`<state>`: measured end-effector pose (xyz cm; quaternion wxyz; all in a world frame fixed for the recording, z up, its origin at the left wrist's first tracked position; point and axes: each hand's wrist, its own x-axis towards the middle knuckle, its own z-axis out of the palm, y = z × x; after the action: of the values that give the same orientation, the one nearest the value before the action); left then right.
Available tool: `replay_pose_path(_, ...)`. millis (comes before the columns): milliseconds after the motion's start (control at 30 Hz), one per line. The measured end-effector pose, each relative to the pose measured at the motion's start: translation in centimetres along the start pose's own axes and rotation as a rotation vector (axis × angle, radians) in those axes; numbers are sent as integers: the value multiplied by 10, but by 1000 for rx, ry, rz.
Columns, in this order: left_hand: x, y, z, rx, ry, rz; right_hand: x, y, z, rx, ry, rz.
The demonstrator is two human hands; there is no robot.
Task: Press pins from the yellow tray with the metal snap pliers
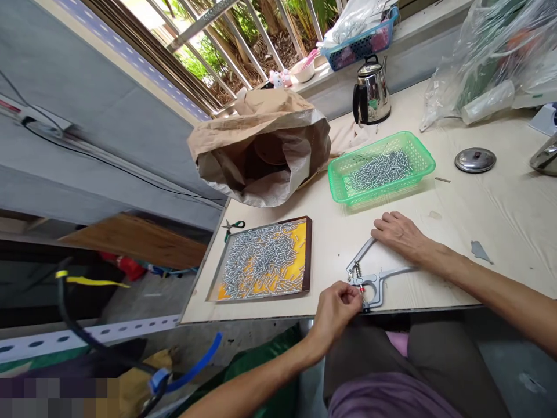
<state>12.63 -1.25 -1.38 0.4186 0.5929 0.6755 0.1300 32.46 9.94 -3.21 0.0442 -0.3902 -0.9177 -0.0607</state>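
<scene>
The pale wooden table (500,215) carries a tray (308,255) of small metal pieces near its front edge, pliers (369,278) beside it, a green basket (420,152) mid-table, a paper sack (261,145), kettle (371,93) and lid (475,159) toward the back.

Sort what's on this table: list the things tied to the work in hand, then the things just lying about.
In use:
- left hand pinching at the head of the press tool
- right hand resting on the tool's handles
- tray of small metal pieces
- green basket holding more of them

Lying about:
- kettle
- pot lid
- scissors
- paper sack
- plastic bag
</scene>
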Motion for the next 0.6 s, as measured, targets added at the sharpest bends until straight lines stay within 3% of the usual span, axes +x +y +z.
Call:
replay_pose_path(133, -10, 7, 17, 132, 172, 688, -3, 1, -2, 2, -9, 0)
replay_pose_path(200, -7, 14, 32, 191, 158, 890, -2, 2, -5, 1, -30, -10)
replay_pose_path(367, 9, 23, 60, 194, 111, 909, 2, 5, -12, -37, -88, -35)
replay_pose_path(600, 9, 21, 65, 92, 75, 885, 11, 11, -20, -83, -123, -31)
